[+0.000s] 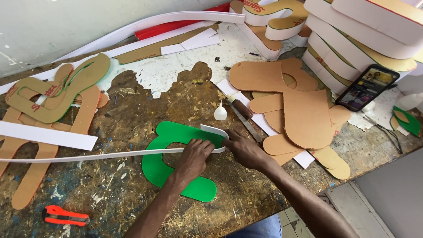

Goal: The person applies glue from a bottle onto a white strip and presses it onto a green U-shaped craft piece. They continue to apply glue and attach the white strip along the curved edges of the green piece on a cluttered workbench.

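Pressing a long white strip (110, 155) against the edge of the green cut-out shape (176, 163), the left hand (194, 158) pinches it while the right hand (243, 150) clamps its curved end. Beyond the shape lies a white glue bottle (220, 113); an orange cutter (65, 215) rests nearer on the worktop (132, 114).

Tabletop (132, 119): worn wood, rough, matt, blotched with dried white glue and paint. Green letter shape (154, 169) at tabletop's near edge: smooth plastic sheet, slight gloss. White strip (88, 155) across green shape: thin plastic, smooth, flexible. Cutouts (304, 114) right of green shape: tan paper-faced sheet, matt. Phone (367, 87) beyond cutouts: glossy glass screen. Utility knife (66, 216) left of green shape: orange plastic.
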